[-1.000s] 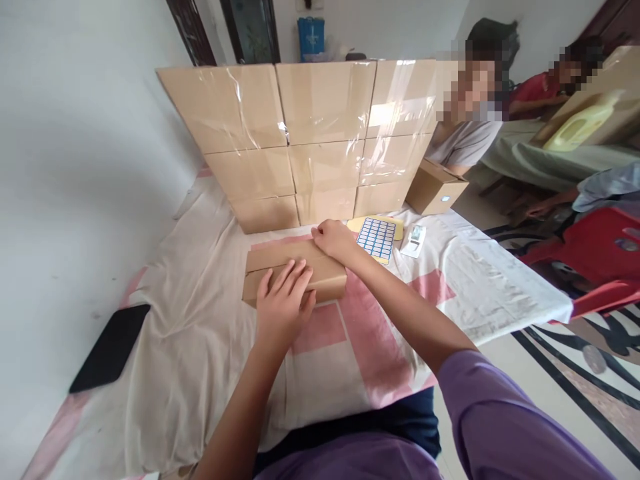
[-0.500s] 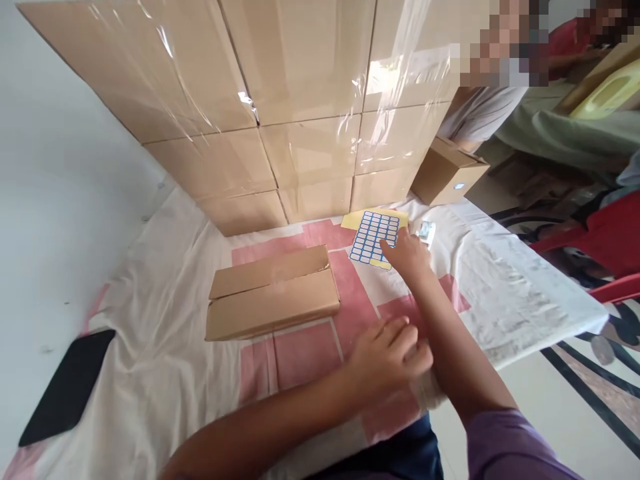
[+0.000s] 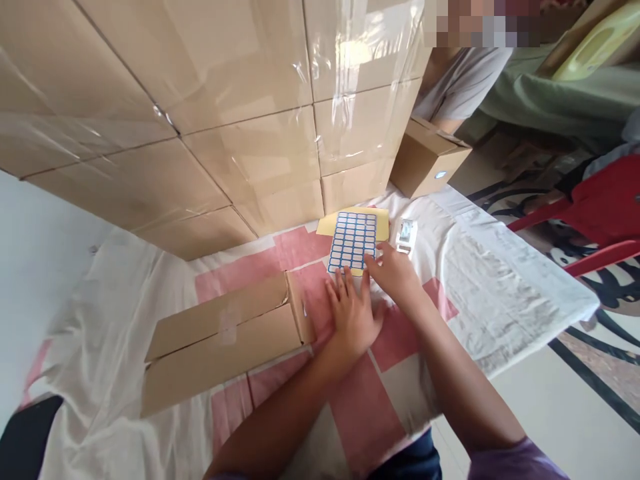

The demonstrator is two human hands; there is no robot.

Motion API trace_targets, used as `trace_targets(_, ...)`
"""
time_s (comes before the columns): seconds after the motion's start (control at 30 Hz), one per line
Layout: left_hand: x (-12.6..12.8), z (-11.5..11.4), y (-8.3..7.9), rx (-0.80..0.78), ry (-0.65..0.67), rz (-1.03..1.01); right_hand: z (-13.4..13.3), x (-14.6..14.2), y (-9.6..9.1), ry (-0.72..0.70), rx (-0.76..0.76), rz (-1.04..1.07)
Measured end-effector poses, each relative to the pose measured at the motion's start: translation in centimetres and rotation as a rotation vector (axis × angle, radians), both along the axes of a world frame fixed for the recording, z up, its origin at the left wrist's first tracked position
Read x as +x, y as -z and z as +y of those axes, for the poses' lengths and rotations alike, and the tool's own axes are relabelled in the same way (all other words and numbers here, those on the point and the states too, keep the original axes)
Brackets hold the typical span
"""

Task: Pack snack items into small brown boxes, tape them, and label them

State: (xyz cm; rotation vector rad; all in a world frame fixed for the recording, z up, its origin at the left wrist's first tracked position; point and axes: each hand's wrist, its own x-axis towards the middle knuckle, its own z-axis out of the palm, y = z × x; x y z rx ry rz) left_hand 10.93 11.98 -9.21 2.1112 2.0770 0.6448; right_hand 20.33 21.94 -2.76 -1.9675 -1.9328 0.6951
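A sheet of blue-bordered sticker labels point(image 3: 351, 240) lies on the cloth-covered table, partly over a yellow sheet point(image 3: 382, 223). My left hand point(image 3: 353, 317) lies spread, palm down, with its fingertips at the sheet's lower edge. At the sheet's lower right corner is my right hand point(image 3: 397, 273), its thumb and index fingertips slightly apart on or just over the labels. No loose label can be made out in it. A closed cardboard box point(image 3: 225, 333) lies to the left of my hands, with tape across its top seam.
Stacked cardboard boxes point(image 3: 250, 147) wrapped in clear film stand along the back. A small white item point(image 3: 406, 235) lies right of the labels. Another person's sleeve point(image 3: 465, 83) shows behind a brown box point(image 3: 433, 157). A red chair point(image 3: 605, 213) stands at right, a black flat object point(image 3: 27, 437) at lower left.
My left hand has moved forward from near the table's front and opened out at the sheet's lower edge. My right hand has shifted down to the sheet's lower right corner. The view has turned.
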Motion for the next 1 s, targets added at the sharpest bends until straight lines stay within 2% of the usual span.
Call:
trace_targets(0.2,0.0,0.0,0.0,0.011,0.027,-0.002,0.7,0.0,1.2,0.098,-0.045,0.27)
trace_targets(0.33,-0.1,0.1,0.0,0.011,0.02,-0.059,1.0,-0.6,2.0,0.0,-0.255,0.405)
trace_targets(0.4,-0.1,0.1,0.0,0.027,0.017,-0.091,0.9,-0.9,2.2,-0.053,-0.26,0.485)
trace_targets(0.47,-0.2,0.2,-0.1,0.074,0.004,-0.134,0.7,-1.1,2.2,-0.061,-0.193,0.562)
trace_targets(0.57,-0.8,0.6,-0.1,0.189,-0.062,-0.263,0.6,-1.0,1.6,0.025,-0.137,0.739)
trace_targets(0.67,-1.6,1.3,0.0,0.23,-0.138,-0.497,0.6,-0.6,1.0,0.08,-0.178,0.965)
trace_targets(0.73,-2.0,1.7,0.2,0.203,-0.148,-0.639,0.5,-0.5,0.8,0.029,-0.234,1.054)
trace_targets(0.83,-2.2,1.9,0.6,0.169,-0.135,-0.744,0.3,-0.6,1.0,-0.063,-0.324,1.118)
trace_targets(1.0,-2.3,2.0,0.9,0.166,-0.167,-0.823,0.3,-1.1,2.0,-0.075,-0.382,1.147)
